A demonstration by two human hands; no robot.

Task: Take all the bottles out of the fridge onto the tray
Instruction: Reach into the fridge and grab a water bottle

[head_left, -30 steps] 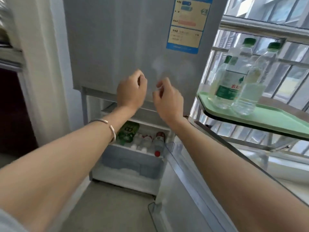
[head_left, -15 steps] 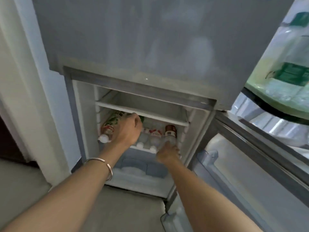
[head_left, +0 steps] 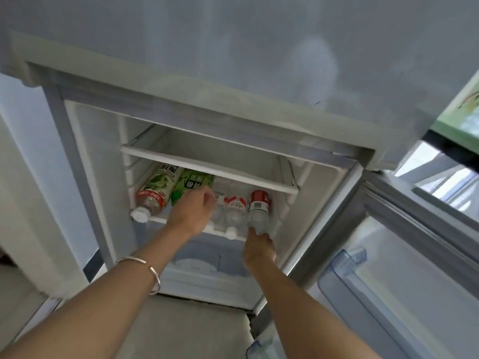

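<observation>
Now my right hand (head_left: 259, 248) closes round the cap end of the red-labelled bottle (head_left: 258, 212), lying neck-out for pulling; my left hand (head_left: 190, 212), half open, covers the green-labelled bottle (head_left: 191, 183).

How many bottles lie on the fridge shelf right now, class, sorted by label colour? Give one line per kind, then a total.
Green-labelled drink bottles: 2, one with a white cap and one under the left hand.
Clear water bottles with red-and-white labels: 2 that show clearly, the middle one and the one the right hand grips; the left hand may hide another.
Total: 4 visible.
</observation>
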